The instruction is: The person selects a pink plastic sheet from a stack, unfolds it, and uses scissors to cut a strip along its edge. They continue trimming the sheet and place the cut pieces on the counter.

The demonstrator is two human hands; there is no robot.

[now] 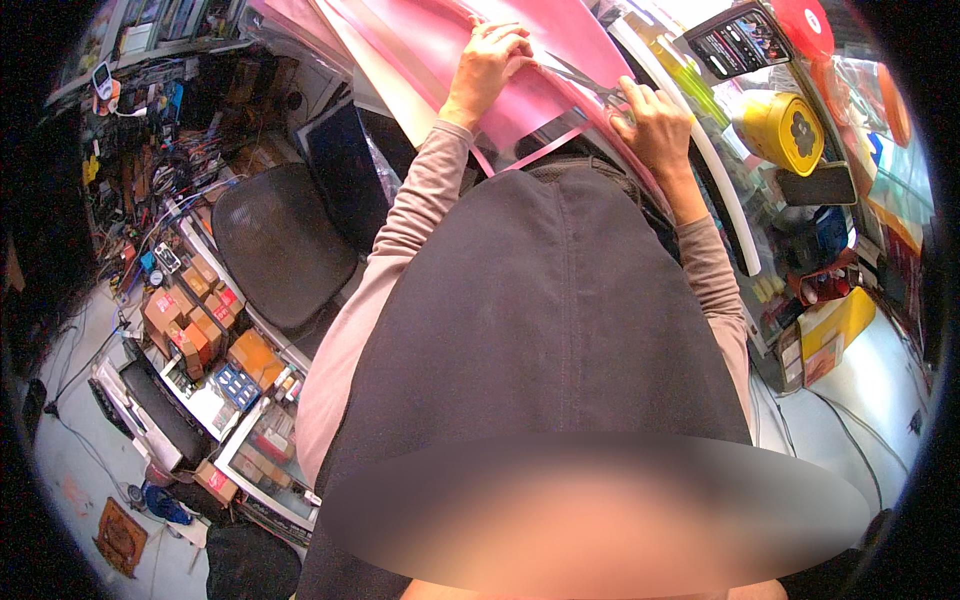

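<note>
A large pink paper sheet (pixel 480 30) lies across the glass counter at the top of the view. My left hand (pixel 490 62) grips the sheet's near edge, fingers curled over it. My right hand (pixel 648 120) is closed on a pair of scissors (pixel 585 82) whose blades point left into the sheet. A narrow pink strip (pixel 545 150) hangs from the cut edge between my two hands. My dark apron fills the middle of the view and hides the counter's front.
A phone (pixel 738 42) and a yellow tape dispenser (pixel 785 128) sit on the counter at right, beside a long white tube (pixel 715 175). A black office chair (pixel 280 240) stands at left. Shelves with several small boxes (pixel 195 330) crowd the floor at lower left.
</note>
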